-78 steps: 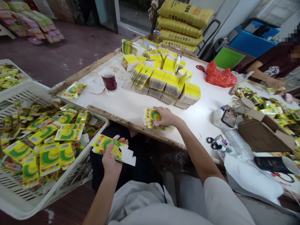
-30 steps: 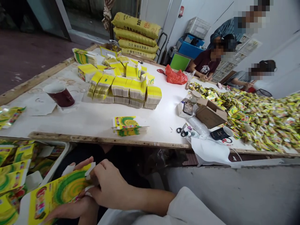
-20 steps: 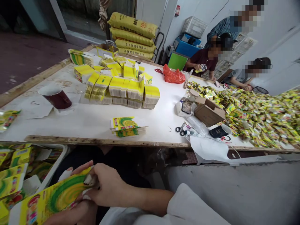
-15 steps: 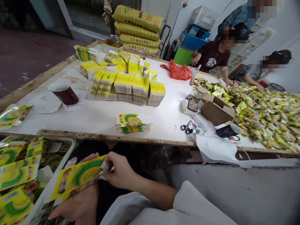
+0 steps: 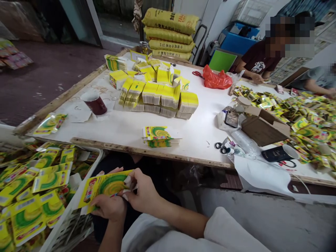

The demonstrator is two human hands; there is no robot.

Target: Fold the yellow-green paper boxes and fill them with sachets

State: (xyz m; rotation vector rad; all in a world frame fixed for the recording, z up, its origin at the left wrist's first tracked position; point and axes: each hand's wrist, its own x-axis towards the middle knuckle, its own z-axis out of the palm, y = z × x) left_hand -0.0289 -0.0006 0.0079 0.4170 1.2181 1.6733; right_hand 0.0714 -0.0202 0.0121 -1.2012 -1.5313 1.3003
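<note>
Over my lap, both hands hold one yellow and green printed carton (image 5: 111,184). My left hand (image 5: 111,206) supports it from below, thumb on the near side, the other fingers mostly hidden behind it. At the carton's right end, my right hand (image 5: 143,190) pinches the end flaps between thumb and fingers. A white plastic crate (image 5: 70,213) stands to the left, heaped with similar yellow cartons (image 5: 28,213). On the table in front lies a small stack of flat cartons (image 5: 159,136).
On the white table (image 5: 126,129) are bundled cartons (image 5: 160,99), a maroon cup (image 5: 94,103), a red plastic bag (image 5: 216,77), scissors (image 5: 222,147), a phone (image 5: 231,119), a cardboard box (image 5: 262,129) and a black mug (image 5: 278,154). Two people work at a carton pile (image 5: 309,119) on the right.
The view has swung left, so the table and crate appear further right. My left thumb has closed onto the carton's near side; my right hand stays at its right end.
</note>
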